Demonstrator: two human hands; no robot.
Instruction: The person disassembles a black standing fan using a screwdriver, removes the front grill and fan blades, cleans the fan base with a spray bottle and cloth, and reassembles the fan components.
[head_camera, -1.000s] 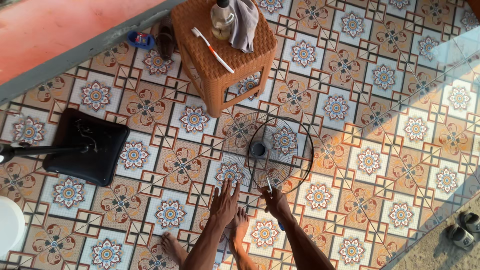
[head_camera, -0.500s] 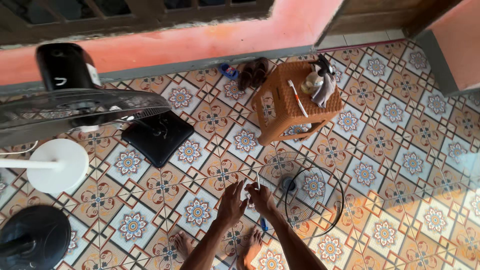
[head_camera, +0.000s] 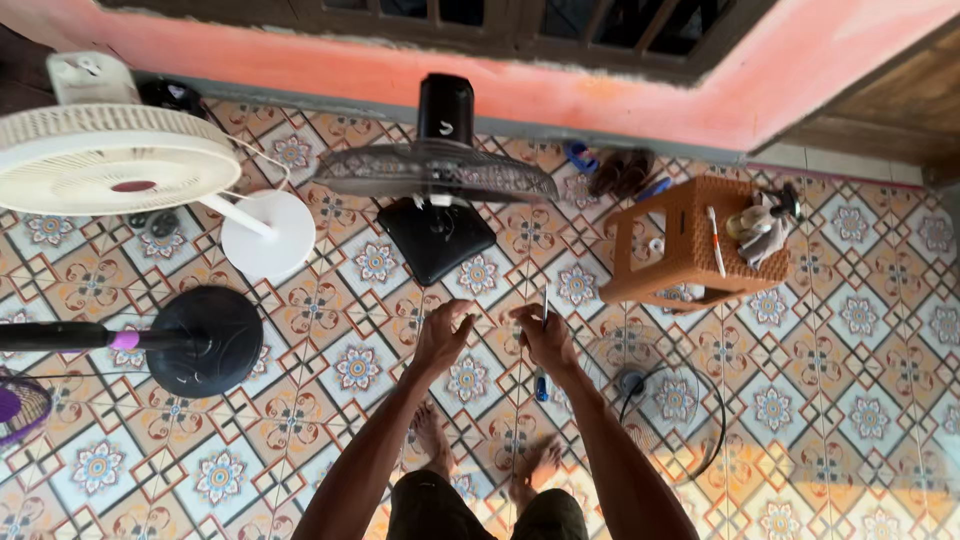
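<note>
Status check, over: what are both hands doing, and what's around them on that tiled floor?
Left hand open, empty. Right hand shut on a thin metal tool. Black fan stands just ahead; fan guard lies on floor to the right, wicker stool beyond.

view: head cam, single — no second view to overlap
facing: steeply down, tilted forward to the wall (head_camera: 620, 85)
near: both hands at lower centre, feet below them
far: floor (head_camera: 850, 390), black fan (head_camera: 437, 175), stool (head_camera: 690, 245) — mid distance
</note>
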